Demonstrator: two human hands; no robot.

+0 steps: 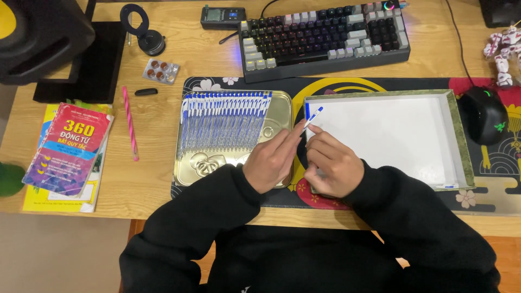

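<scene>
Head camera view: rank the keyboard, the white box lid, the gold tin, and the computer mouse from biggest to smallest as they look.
1. keyboard and white box lid: too alike in apparent size to rank.
2. gold tin: partly hidden by pens and the left hand.
3. computer mouse.

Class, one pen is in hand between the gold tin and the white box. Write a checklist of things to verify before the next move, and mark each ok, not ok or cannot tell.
1. Pen held in a firm grip: ok, both the left hand and the right hand pinch it.
2. Pen cap on: cannot tell, too small to see.
3. Room in the white box: ok, its floor is mostly bare, with one pen by the left wall.
4. Row of pens in the gold tin tidy: ok, they lie side by side.
5. Mouse clear of the box: not ok, it sits right against the right wall.
</scene>
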